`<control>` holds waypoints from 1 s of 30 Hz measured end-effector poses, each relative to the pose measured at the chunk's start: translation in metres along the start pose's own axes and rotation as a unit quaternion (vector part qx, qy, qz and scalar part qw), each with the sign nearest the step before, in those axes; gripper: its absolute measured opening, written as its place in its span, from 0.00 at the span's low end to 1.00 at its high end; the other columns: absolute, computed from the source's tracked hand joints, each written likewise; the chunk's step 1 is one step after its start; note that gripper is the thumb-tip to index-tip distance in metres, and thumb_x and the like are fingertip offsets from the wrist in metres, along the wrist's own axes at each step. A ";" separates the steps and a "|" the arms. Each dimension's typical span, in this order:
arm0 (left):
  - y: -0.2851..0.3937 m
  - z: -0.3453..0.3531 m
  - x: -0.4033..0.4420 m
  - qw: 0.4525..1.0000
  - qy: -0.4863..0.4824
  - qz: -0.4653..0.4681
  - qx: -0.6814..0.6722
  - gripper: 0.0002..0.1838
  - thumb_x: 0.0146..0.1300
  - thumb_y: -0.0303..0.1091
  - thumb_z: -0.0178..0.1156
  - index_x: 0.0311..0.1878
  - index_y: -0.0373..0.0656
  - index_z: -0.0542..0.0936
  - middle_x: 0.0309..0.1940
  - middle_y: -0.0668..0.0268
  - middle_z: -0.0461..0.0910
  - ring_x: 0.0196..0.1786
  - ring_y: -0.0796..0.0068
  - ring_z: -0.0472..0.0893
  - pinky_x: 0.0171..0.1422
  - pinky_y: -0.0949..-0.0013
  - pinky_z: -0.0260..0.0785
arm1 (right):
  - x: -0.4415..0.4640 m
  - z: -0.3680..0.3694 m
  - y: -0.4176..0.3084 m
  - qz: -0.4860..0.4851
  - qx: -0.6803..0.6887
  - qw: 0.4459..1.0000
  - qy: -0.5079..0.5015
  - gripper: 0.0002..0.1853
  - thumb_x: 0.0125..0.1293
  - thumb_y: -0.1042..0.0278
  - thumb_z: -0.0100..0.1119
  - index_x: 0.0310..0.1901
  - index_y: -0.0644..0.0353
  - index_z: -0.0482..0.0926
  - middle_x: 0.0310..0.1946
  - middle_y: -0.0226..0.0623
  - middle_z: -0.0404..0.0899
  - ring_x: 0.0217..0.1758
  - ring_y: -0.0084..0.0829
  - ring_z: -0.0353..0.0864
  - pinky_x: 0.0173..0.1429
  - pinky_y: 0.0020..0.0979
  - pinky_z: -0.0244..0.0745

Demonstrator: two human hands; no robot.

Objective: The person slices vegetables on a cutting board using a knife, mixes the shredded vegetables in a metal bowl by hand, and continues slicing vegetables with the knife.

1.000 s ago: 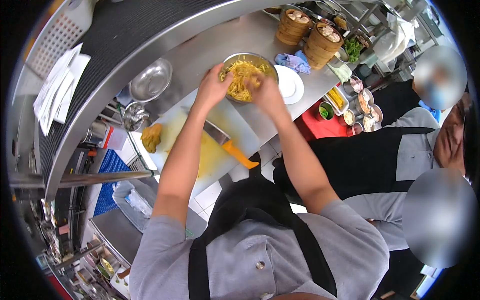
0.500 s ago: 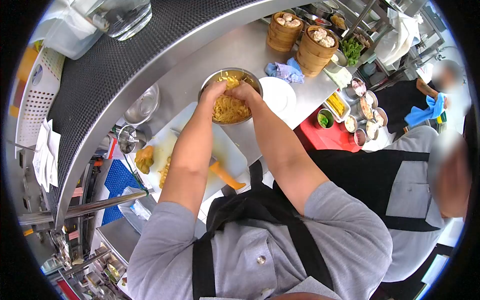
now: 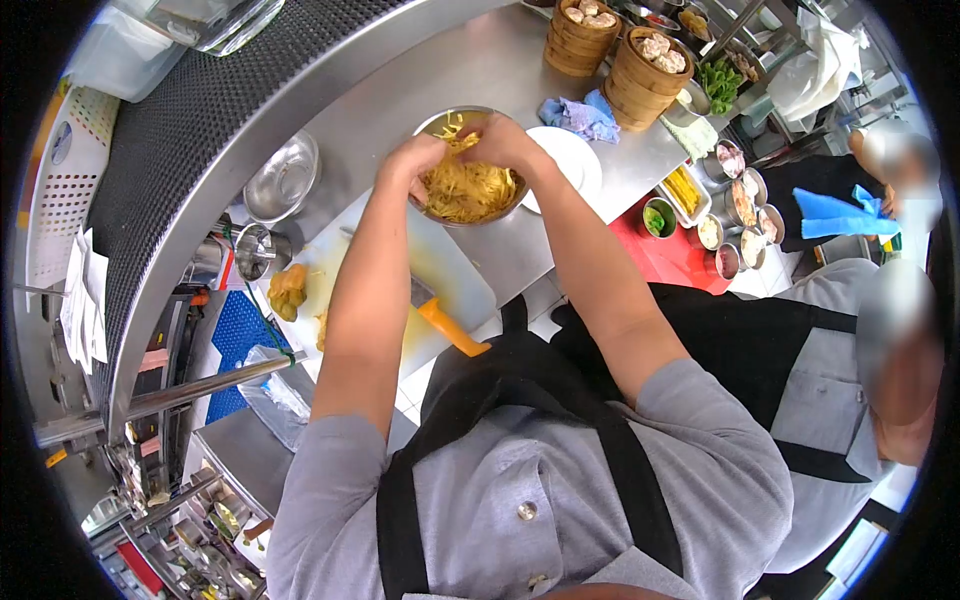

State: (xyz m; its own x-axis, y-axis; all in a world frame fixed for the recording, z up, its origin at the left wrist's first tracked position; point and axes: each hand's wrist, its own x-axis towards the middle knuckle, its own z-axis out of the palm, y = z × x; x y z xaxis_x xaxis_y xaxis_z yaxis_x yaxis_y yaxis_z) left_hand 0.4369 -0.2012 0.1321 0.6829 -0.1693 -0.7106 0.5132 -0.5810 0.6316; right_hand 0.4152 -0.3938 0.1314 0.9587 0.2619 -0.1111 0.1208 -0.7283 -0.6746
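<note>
A metal mixing bowl [image 3: 440,120] of thin yellow shreds [image 3: 465,192] is on the steel counter. My left hand [image 3: 413,163] is cupped at the bowl's left side, thumb and fingers apart, some fingers dipping inside the rim. Over the bowl's far side, my right hand [image 3: 500,143] curls its fingers around some shreds; its fingertips are partly hidden. A few strands stand up between the two hands. Close by on the near side lies a white cutting board [image 3: 455,275], bearing an orange-handled knife [image 3: 452,328] and a yellowish-brown lump of food [image 3: 288,291].
A white plate [image 3: 575,165] sits right of the bowl, near a blue-purple cloth [image 3: 582,117]. Bamboo steamers [image 3: 640,95] with dumplings stand farther back. An empty metal bowl [image 3: 283,180] is at left. On the right, a co-worker [image 3: 810,390] stands close; small food tins [image 3: 708,232] surround a red board [image 3: 655,250].
My hands have drawn apart and lifted slightly from the shreds, the left toward the bowl's left rim. The view has shifted a little. The co-worker farther back moved a blue cloth.
</note>
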 end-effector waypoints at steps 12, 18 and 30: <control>-0.039 0.037 0.061 0.927 0.115 0.102 -0.342 0.38 0.76 0.54 0.56 0.76 0.31 0.68 0.74 0.46 0.71 0.74 0.55 0.73 0.69 0.52 0.75 | 0.032 0.030 0.034 0.143 0.206 0.959 -0.132 0.51 0.48 0.48 0.84 0.71 0.68 0.75 0.62 0.53 0.84 0.67 0.44 0.82 0.71 0.40 0.75; -0.011 0.019 0.021 0.968 0.068 0.036 -0.239 0.40 0.79 0.60 0.43 0.82 0.40 0.62 0.81 0.43 0.61 0.79 0.38 0.67 0.73 0.37 0.69 | 0.006 0.002 0.009 0.018 -0.023 0.999 -0.011 0.50 0.46 0.61 0.80 0.74 0.64 0.73 0.53 0.51 0.88 0.58 0.42 0.87 0.66 0.37 0.78; -0.010 0.047 0.022 0.971 0.077 0.031 -0.222 0.41 0.81 0.62 0.40 0.85 0.42 0.54 0.84 0.47 0.55 0.83 0.41 0.57 0.76 0.35 0.60 | 0.033 0.048 0.071 0.227 0.324 0.911 -0.118 0.47 0.49 0.41 0.87 0.62 0.72 0.82 0.55 0.52 0.88 0.56 0.45 0.88 0.59 0.48 0.84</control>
State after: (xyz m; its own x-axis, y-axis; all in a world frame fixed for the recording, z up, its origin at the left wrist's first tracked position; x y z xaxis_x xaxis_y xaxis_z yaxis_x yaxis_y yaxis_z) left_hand 0.4227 -0.2364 0.0956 0.7712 -0.0520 -0.6345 0.6197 -0.1669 0.7669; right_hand 0.4434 -0.4065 0.0451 0.7806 0.2114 -0.5882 -0.5248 -0.2896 -0.8005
